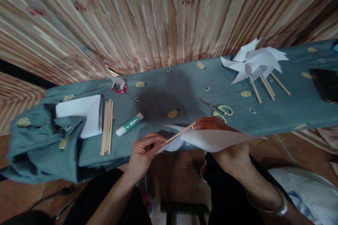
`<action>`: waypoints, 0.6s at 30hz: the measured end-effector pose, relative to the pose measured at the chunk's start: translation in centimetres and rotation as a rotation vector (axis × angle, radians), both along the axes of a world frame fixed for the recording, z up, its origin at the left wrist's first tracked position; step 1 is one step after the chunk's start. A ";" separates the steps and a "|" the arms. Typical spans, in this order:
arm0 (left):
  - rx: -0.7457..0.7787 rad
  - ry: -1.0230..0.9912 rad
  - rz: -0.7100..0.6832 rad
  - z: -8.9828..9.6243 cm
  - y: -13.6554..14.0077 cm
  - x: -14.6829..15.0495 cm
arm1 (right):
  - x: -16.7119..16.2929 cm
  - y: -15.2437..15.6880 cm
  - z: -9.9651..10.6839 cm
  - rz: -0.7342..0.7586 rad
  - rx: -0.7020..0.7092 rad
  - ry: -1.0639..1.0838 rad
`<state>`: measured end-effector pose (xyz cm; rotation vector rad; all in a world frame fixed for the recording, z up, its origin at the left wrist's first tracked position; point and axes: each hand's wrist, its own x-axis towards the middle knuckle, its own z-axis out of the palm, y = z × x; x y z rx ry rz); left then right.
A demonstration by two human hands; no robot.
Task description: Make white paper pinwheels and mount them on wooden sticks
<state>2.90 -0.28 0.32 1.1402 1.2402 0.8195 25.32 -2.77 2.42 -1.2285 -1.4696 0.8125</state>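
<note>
My left hand (145, 151) pinches the near end of a thin wooden stick (181, 133) and touches a corner of white paper beside it. The stick slants up to the right. My right hand (227, 144) is closed around a white paper pinwheel (216, 139) whose blades are curled, close to the stick's far end. A small shiny pin head shows by the right fingertips. Paper hides part of the right fingers. Just beyond the right hand lie scissors (223, 109) with light green handles. A glue stick (129, 124) rests left of my left hand.
Several wooden sticks (107, 126) lie beside folded white paper sheets (92, 112) on the left. A small open box of pins (118, 86) stands behind them. Finished pinwheels (253, 61) are stacked at the right, near a dark phone (326, 84). A curtain (158, 17) hangs behind the cloth-covered table (169, 95).
</note>
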 end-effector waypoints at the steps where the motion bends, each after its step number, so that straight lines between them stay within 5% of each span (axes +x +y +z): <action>1: 0.007 0.000 -0.004 0.0 0.0 0.0 | -0.1 0.1 0.0 -0.004 -0.026 0.031; 11: 0.093 -0.032 -0.006 -0.1 0.1 -0.2 | -0.6 0.7 0.6 -0.155 -0.250 0.129; 18: 0.163 0.028 -0.060 0.2 0.1 -0.9 | 0.1 0.2 -0.3 -0.074 -0.152 0.085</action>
